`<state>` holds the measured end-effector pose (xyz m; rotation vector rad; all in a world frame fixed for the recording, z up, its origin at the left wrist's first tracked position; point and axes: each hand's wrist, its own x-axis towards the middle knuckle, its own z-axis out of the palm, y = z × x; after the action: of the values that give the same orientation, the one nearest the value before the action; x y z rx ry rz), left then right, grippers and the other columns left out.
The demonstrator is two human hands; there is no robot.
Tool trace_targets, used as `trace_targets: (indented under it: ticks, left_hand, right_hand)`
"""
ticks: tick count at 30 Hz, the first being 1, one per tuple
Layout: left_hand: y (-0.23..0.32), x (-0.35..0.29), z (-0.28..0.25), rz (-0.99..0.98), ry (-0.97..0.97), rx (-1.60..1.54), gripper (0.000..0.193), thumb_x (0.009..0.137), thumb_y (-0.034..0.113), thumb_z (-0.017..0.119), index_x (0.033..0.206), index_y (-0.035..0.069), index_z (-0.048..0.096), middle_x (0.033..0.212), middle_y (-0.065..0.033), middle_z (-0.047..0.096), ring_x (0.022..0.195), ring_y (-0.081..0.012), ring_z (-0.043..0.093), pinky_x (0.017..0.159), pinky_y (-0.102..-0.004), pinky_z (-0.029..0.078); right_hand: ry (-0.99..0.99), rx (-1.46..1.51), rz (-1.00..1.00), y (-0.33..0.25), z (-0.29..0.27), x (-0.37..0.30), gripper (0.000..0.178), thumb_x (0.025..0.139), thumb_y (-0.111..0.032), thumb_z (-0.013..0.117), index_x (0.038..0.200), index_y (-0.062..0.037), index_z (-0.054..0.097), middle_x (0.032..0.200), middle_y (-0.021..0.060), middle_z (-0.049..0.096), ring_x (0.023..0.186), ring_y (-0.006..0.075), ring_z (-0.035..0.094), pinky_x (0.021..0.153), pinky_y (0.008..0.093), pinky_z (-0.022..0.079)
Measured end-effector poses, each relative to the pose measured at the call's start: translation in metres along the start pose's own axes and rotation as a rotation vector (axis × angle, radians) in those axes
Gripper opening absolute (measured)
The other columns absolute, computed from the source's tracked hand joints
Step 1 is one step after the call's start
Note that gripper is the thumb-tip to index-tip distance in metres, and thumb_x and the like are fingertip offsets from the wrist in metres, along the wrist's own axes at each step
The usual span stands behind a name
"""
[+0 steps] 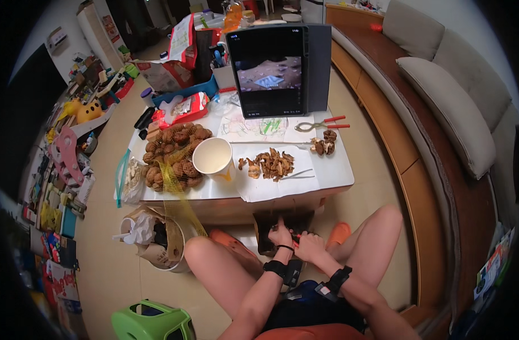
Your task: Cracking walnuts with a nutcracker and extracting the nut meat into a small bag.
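Note:
Low between my knees, both hands work over a dark open box or bag [263, 241] below the table's front edge. My right hand [311, 247] is closed round a red-handled tool [296, 240], its head too small to make out. Beside it, my left hand [280, 234] is closed, the thing in its fingers hidden. On the table, brown walnut bits [276, 164] lie on white paper [253, 191] beside tweezers [299, 175]. Cracked walnuts [324, 143] sit to the right, below red-handled pliers [321, 124]. Whole walnuts [180, 139] and a yellow net [171, 181] lie left of a paper cup [213, 157].
A tablet [269, 76] stands at the table's back, near a blue bin [191, 93] and red packages [186, 107]. Left of my knee is a lined waste bin [157, 243]; a green stool [152, 322] is nearer. A sofa [406, 107] runs along the right.

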<state>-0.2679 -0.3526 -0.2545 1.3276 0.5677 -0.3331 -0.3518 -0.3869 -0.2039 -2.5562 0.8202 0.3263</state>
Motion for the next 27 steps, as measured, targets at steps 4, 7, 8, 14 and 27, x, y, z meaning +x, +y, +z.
trace_targets:
  ticks: [4, 7, 8, 14, 27]
  left_hand:
    - [0.014, 0.005, -0.004, 0.014, -0.05, -0.247, 0.028, 0.075, 0.019, 0.065, 0.066, -0.001, 0.046, 0.056, -0.0054, 0.045, 0.044, -0.0122, 0.042, 0.043, -0.0295, 0.051]
    - [0.019, 0.001, -0.007, -0.04, -0.068, -0.303, 0.03, 0.075, 0.019, 0.065, 0.065, -0.001, 0.046, 0.058, -0.0056, 0.045, 0.047, -0.0124, 0.043, 0.051, -0.0338, 0.055]
    - [0.019, 0.002, -0.007, -0.036, -0.067, -0.308, 0.03, 0.075, 0.019, 0.065, 0.065, -0.001, 0.046, 0.058, -0.0056, 0.045, 0.047, -0.0124, 0.043, 0.051, -0.0338, 0.055]
    - [-0.01, 0.005, 0.002, -0.07, -0.052, -0.253, 0.037, 0.078, 0.028, 0.06, 0.061, -0.001, 0.046, 0.056, -0.0056, 0.044, 0.046, -0.0131, 0.043, 0.05, -0.033, 0.054]
    - [0.025, 0.005, -0.04, -0.388, -0.648, -0.156, 0.028, 0.088, 0.015, 0.039, 0.11, -0.001, 0.043, 0.093, -0.0076, 0.051, 0.083, -0.0162, 0.05, 0.076, -0.0273, 0.043]
  right_hand:
    - [0.172, -0.093, -0.101, -0.017, -0.007, -0.002, 0.042, 0.07, -0.034, 0.053, 0.083, 0.0062, 0.051, 0.081, 0.0261, 0.057, 0.08, 0.0359, 0.058, 0.071, 0.0421, 0.046]
    - [-0.045, 0.045, -0.013, -0.021, -0.014, -0.005, 0.041, 0.069, -0.031, 0.055, 0.088, 0.0057, 0.052, 0.085, 0.0236, 0.059, 0.083, 0.0346, 0.058, 0.072, 0.0397, 0.046]
    - [-0.042, 0.044, -0.019, -0.02, -0.015, -0.003, 0.041, 0.069, -0.031, 0.055, 0.088, 0.0057, 0.052, 0.085, 0.0236, 0.059, 0.083, 0.0346, 0.058, 0.072, 0.0397, 0.046]
    - [-0.078, -0.011, -0.026, -0.002, -0.011, -0.002, 0.043, 0.071, -0.031, 0.052, 0.089, 0.0079, 0.054, 0.086, 0.0243, 0.059, 0.082, 0.036, 0.058, 0.073, 0.0405, 0.047]
    - [-0.403, 0.306, 0.179, 0.02, -0.018, 0.014, 0.06, 0.063, -0.047, 0.057, 0.089, 0.0074, 0.056, 0.09, 0.0264, 0.057, 0.09, 0.0351, 0.055, 0.076, 0.0386, 0.044]
